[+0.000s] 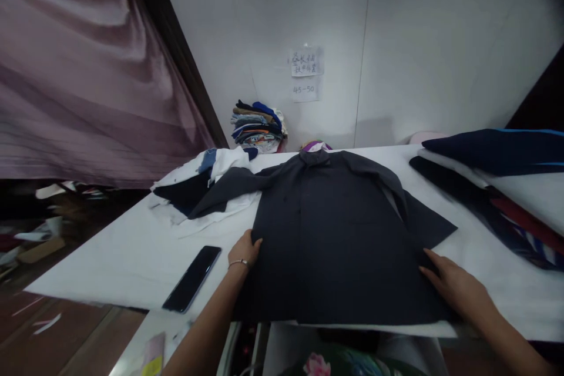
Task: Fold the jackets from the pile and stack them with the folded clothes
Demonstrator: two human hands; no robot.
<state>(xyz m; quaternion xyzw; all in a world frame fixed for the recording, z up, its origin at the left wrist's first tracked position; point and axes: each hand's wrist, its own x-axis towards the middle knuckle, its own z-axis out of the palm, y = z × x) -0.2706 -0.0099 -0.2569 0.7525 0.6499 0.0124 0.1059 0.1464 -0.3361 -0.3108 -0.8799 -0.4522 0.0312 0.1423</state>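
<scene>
A dark grey button-up shirt (335,235) lies spread on the white table, collar at the far side and hem along the near edge. Its left sleeve reaches over a heap of clothes; the other sleeve angles out to the right. My left hand (245,249) is closed on the shirt's left side edge, thumb on top. At the opposite side edge, my right hand (456,283) grips the cloth between thumb and fingers, with some fingertips hidden. A black phone (192,279) rests on the table, left of my left forearm.
White and dark clothes (207,179) lie heaped at the table's left. Folded garments are stacked at the back (258,126), and a larger garment pile (506,188) occupies the right. Handwritten paper signs (307,73) hang on the wall. A pinkish curtain (83,70) drapes at left.
</scene>
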